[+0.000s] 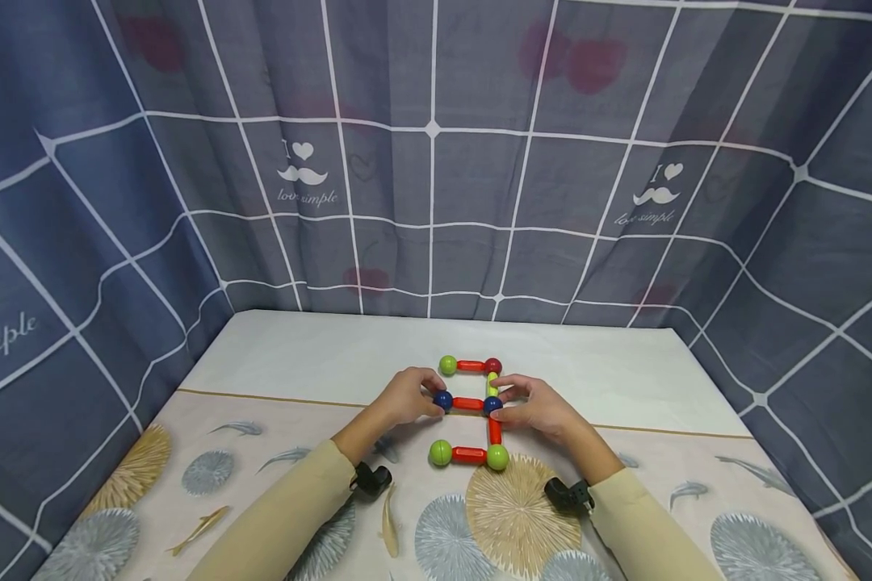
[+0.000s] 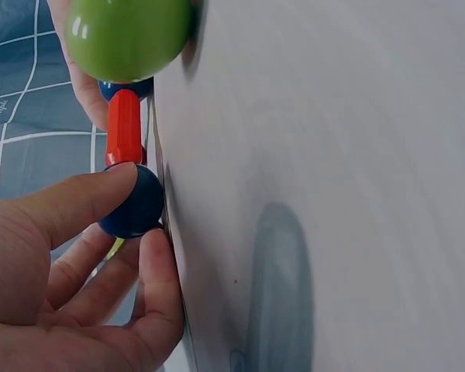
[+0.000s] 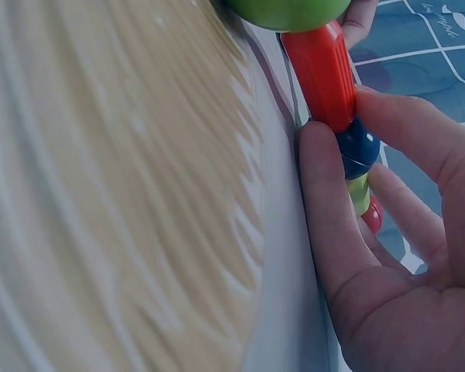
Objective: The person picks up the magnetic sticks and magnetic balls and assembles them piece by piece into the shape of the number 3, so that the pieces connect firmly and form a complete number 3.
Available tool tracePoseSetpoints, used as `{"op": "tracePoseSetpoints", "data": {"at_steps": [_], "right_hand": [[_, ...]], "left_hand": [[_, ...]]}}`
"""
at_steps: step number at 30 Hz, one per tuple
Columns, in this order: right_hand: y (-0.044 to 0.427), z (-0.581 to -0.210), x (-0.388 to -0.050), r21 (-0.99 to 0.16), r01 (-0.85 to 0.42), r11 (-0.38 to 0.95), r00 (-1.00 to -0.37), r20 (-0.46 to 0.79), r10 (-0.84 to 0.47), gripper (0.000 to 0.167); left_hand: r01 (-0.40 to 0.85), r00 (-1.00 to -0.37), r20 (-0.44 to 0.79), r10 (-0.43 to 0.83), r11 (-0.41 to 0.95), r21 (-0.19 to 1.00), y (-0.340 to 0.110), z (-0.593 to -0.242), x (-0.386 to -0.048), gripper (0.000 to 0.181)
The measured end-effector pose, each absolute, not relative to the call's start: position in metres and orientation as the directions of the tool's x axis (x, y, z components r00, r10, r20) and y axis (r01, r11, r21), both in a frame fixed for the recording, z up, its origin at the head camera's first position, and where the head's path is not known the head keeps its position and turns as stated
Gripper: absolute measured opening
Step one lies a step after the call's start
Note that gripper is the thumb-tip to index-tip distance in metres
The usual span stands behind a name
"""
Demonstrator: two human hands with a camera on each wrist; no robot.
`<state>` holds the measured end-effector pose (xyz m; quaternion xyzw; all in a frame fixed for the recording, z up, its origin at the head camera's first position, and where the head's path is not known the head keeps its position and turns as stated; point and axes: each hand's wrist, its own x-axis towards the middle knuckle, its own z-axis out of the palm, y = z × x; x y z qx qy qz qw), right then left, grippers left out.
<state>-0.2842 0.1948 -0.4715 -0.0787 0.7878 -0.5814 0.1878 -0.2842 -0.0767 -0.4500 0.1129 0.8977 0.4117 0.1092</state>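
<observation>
A flat E-like figure of magnetic balls and rods lies on the table, opening to the left. My left hand [image 1: 410, 395] pinches the left blue ball [image 2: 136, 205], at the end of the middle red rod [image 1: 468, 403]. With thumb and fingers, my right hand [image 1: 539, 410] grips the other blue ball [image 3: 358, 149], where the rods meet. Above it, a yellow-green rod [image 1: 492, 385] leads to a dark red ball [image 1: 492, 366]. Below, a red rod [image 1: 495, 432] runs to a green ball [image 1: 497, 457]. Part of the right blue ball is hidden by fingers.
At the top, a red rod [image 1: 470, 365] ends in a green ball [image 1: 447, 365]. The bottom red rod [image 1: 468, 456] ends in another green ball [image 1: 440, 453]. A patterned cloth [image 1: 247, 484] covers the near table, with a white surface [image 1: 334, 347] behind. Grey checked curtains [image 1: 385, 177] surround it.
</observation>
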Motion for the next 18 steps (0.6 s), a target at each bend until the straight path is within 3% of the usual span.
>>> {"op": "tracePoseSetpoints", "data": {"at_steps": [9,18], "right_hand": [[0.193,-0.470,-0.286,-0.949,0.091,0.301,-0.912,-0.201,-0.357,0.062],[0.202,-0.470,-0.281,-0.966,0.150,0.208,-0.895,-0.223,-0.386,0.067]], "left_hand": [[0.101,-0.945,-0.123,0.302,0.629,0.771,-0.081,-0.450,-0.288,0.038],[0.114,-0.933,-0.126,0.337,0.609,0.785,-0.097,-0.450,-0.287,0.039]]}}
